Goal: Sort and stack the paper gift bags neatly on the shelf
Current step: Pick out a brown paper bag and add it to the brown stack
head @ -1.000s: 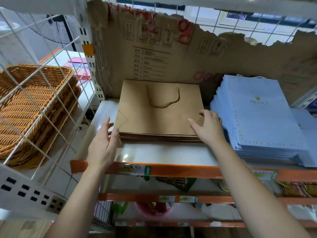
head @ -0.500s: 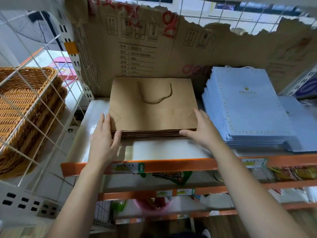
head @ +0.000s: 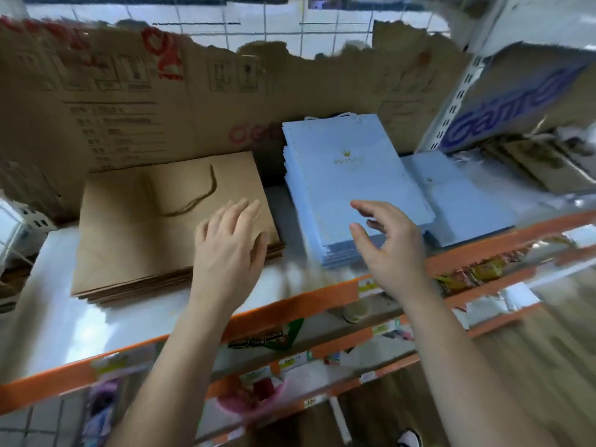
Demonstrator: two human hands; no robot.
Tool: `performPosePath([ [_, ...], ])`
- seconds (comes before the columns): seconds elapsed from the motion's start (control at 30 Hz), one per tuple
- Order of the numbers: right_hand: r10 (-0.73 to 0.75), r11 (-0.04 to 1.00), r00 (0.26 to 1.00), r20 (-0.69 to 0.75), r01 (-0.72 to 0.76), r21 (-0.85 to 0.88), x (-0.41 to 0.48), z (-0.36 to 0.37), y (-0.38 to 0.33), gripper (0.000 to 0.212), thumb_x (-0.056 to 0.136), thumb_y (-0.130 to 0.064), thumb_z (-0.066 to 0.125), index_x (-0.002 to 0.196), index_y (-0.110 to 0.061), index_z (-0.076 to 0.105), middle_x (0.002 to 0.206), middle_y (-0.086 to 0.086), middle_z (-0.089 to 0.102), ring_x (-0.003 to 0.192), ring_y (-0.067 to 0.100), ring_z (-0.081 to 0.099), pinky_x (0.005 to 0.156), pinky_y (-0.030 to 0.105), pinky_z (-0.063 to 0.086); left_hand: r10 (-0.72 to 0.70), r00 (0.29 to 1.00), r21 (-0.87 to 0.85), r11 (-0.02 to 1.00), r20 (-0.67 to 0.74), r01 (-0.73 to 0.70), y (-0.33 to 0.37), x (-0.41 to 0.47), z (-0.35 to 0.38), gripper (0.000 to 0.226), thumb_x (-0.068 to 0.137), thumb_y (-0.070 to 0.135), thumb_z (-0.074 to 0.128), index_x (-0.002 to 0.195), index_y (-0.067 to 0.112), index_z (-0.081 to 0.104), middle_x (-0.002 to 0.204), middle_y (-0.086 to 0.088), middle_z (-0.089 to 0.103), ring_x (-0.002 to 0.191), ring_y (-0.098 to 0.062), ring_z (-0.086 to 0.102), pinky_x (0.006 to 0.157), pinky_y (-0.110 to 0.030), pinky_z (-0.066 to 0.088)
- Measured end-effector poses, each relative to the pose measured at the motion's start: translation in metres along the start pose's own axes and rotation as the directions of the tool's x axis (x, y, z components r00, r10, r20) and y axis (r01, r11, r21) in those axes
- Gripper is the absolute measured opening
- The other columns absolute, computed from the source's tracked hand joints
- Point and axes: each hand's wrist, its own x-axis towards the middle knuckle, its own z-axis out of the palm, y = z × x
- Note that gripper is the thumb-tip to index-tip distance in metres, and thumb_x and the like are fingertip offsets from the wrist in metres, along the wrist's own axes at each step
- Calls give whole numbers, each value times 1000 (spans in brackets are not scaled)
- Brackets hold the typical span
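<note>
A flat stack of brown kraft paper bags with a twine handle lies on the white shelf. To its right lies a stack of light blue gift bags with a gold crown print. My left hand is spread over the brown stack's near right corner, fingers straight. My right hand hovers over the near edge of the blue stack with fingers loosely spread and holds nothing. The frame is motion-blurred.
Torn brown cardboard lines the shelf's back. More pale blue bags lie right of the blue stack, beside a white upright. An orange rail edges the shelf; lower shelves hold packaged goods.
The view swung right. Both hands left the sides of the brown stack: the left one moved to its right corner, the right one moved over to the blue stack.
</note>
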Motion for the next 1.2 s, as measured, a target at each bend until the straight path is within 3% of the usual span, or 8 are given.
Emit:
performPosePath([
  [0.2, 89, 991, 991, -103, -99, -93, -13, -97, 91, 30, 92, -15, 63, 122, -15, 63, 114, -13, 56, 107, 3, 53, 95, 25, 46, 119, 992, -47, 992, 44, -117, 123, 36, 65, 43, 95, 32, 46, 132, 12, 52, 134, -9, 55, 126, -29, 48, 100, -45, 35],
  [0.33, 185, 977, 970, -158, -199, -80, -18, -180, 161, 30, 90, -16, 64, 120, -18, 63, 112, -15, 57, 108, 12, 57, 96, 37, 48, 188, 978, -99, 979, 95, -178, 224, 58, 112, 45, 94, 37, 38, 128, 13, 55, 130, -7, 58, 123, -29, 52, 98, -46, 38],
  [0.43, 234, 964, 963, -130, -248, -98, -26, -238, 205, 32, 90, -17, 65, 122, -21, 62, 109, -29, 49, 109, 8, 55, 95, 25, 44, 193, 974, -126, 976, 120, -178, 295, 71, 146, 47, 94, 40, 36, 128, 15, 56, 131, -5, 58, 122, -28, 51, 99, -46, 38],
  [0.6, 285, 935, 953, -102, -300, -190, -34, -304, 278, 37, 89, -22, 66, 125, -18, 60, 121, -5, 58, 113, 17, 56, 99, 36, 45, 178, 963, -180, 973, 204, -142, 391, 87, 194, 42, 98, 35, 48, 136, 18, 50, 140, -4, 51, 131, -25, 43, 108, -46, 30],
  [0.7, 327, 925, 938, -113, -342, -166, -38, -329, 311, 37, 89, -28, 64, 126, -24, 60, 126, -5, 56, 107, 17, 60, 89, 40, 52, 204, 950, -161, 972, 234, -170, 426, 96, 215, 41, 98, 37, 47, 135, 20, 51, 139, -2, 51, 131, -24, 43, 108, -45, 29],
  [0.8, 360, 916, 926, -109, -374, -147, -35, -351, 341, 37, 90, -26, 64, 127, -25, 60, 126, -9, 56, 93, 0, 58, 82, 19, 47, 208, 945, -154, 973, 251, -173, 450, 112, 238, 39, 97, 36, 49, 132, 20, 54, 136, -2, 54, 127, -25, 47, 106, -44, 31],
  [0.87, 365, 914, 923, -122, -380, -139, -28, -365, 362, 35, 90, -22, 65, 125, -25, 60, 123, -10, 58, 94, -10, 54, 85, 17, 46, 205, 946, -157, 973, 251, -169, 467, 126, 255, 39, 96, 35, 51, 132, 19, 54, 135, -3, 55, 126, -26, 49, 105, -45, 33],
  [1.2, 365, 902, 917, -161, -391, -184, 45, -442, 477, 34, 89, -15, 65, 122, -16, 62, 117, -8, 60, 106, 14, 57, 93, 32, 46, 203, 952, -219, 964, 228, -153, 553, 222, 349, 52, 93, 44, 34, 128, 13, 57, 128, -8, 59, 117, -30, 54, 97, -44, 39],
])
